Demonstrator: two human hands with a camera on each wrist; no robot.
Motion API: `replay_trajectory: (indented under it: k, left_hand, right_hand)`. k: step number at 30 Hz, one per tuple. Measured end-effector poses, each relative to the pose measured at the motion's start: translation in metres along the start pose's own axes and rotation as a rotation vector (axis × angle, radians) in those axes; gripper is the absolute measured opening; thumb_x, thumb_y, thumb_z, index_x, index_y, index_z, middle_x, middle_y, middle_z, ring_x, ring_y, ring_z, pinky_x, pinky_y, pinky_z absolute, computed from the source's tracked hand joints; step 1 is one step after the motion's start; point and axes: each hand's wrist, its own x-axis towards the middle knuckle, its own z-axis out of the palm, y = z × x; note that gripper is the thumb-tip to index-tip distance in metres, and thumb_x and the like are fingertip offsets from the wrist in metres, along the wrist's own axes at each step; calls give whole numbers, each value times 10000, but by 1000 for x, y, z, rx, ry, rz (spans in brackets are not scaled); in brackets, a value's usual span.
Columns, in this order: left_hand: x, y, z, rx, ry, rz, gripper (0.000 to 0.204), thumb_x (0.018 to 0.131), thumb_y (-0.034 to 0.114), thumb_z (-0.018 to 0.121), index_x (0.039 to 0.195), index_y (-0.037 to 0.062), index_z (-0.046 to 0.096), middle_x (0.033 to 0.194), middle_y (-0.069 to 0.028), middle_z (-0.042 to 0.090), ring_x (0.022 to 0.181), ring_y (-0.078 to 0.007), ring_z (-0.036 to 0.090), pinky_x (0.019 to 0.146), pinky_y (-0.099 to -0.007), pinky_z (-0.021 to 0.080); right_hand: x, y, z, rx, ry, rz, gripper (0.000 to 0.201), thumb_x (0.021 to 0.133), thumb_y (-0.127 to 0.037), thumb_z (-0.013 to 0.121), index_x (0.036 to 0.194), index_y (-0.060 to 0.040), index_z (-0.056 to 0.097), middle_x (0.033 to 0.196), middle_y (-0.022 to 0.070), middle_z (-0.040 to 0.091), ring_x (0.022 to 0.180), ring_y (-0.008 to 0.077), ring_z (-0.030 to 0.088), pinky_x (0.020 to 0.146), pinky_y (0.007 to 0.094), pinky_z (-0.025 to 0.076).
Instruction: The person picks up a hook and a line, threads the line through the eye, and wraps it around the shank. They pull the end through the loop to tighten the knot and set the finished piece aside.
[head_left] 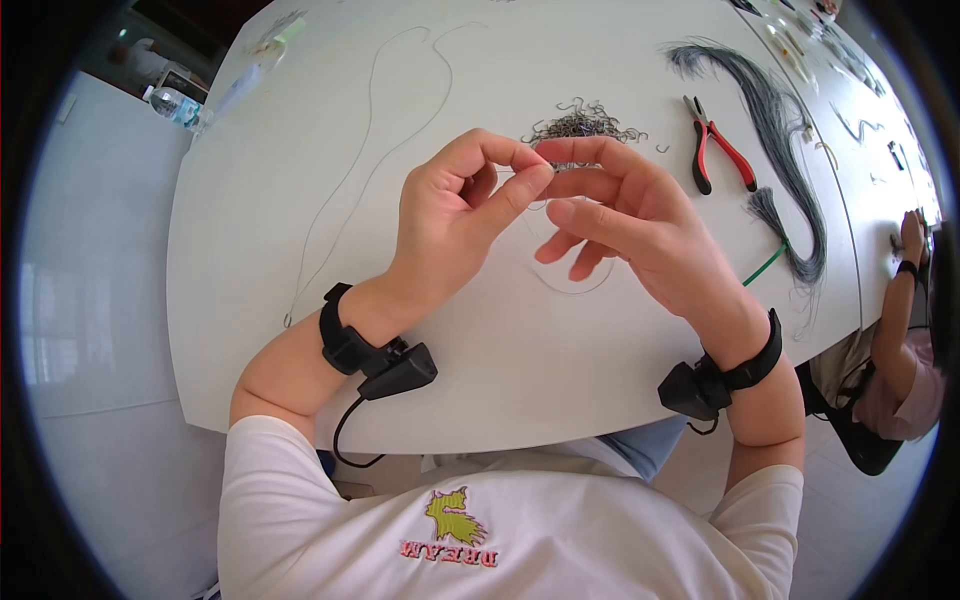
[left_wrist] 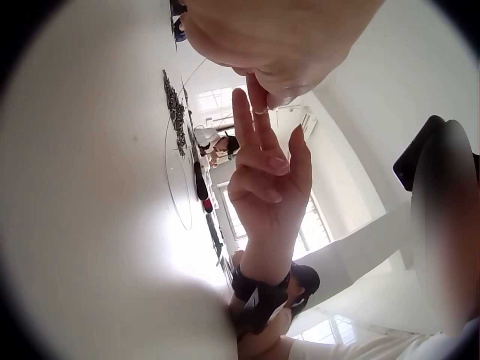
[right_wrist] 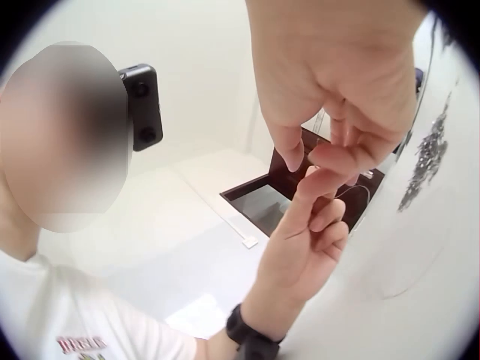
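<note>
I have both hands raised just above the white worktop (head_left: 300, 250), fingertips meeting in front of me. My left hand (head_left: 455, 215) pinches thumb against forefinger, and my right hand (head_left: 625, 225) does the same from the other side, its other fingers spread loose beneath. Between the two pinches sits something very small and thin; I take it for a fine wire (head_left: 575, 288), since a faint loop of it hangs down under my right hand toward the worktop, but the piece in my grip is too small to make out.

Just beyond my fingertips, on the far side, lies the pile of small metal hooks (head_left: 583, 124). To the right of that are the red-handled pliers (head_left: 718, 148) and, farther right, a long bundle of grey strands (head_left: 785, 160).

The risk I see is slipping: both pinches are on the very tips, so a small twist could let the piece spring free and drop into the pile of hooks, where I would struggle to find it. The trailing loop could also snag on a loose finger of my right hand, or kink if I pull the two pinches apart unevenly
</note>
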Motion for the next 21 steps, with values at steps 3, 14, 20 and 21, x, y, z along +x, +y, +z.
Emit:
replay_trajectory:
  k: [3, 14, 20, 21]
  left_hand:
    - [0, -1, 1, 21, 6, 56, 100, 911, 162, 714, 887, 82, 657, 750, 83, 590, 563, -5, 325, 511, -185, 289]
    - [-4, 1, 4, -65, 32, -53, 132, 926, 187, 700, 909, 65, 654, 649, 99, 483, 574, 0, 323, 520, -185, 279]
    - [-4, -3, 5, -133, 34, -58, 155, 926, 208, 703, 898, 64, 654, 639, 101, 452, 579, -2, 321, 521, -192, 280]
    - [-3, -4, 5, -129, 34, -55, 152, 924, 205, 703, 898, 63, 654, 637, 99, 451, 578, -4, 321, 521, -191, 281]
  right_hand:
    - [5, 13, 0, 83, 18, -20, 407, 935, -156, 662, 1239, 71, 515, 1056, 146, 681, 849, 172, 691, 703, 271, 558]
    - [9, 23, -3, -284, 184, -246, 135, 948, -142, 645, 940, -7, 641, 801, 10, 639, 622, 54, 551, 542, 199, 431]
    - [7, 17, 2, -121, 135, -135, 171, 946, -133, 633, 1010, 25, 639, 905, 65, 693, 719, 120, 672, 597, 232, 530]
    - [8, 18, 3, -121, 135, -135, 171, 946, -133, 633, 1010, 25, 639, 905, 65, 693, 719, 120, 672, 597, 232, 530]
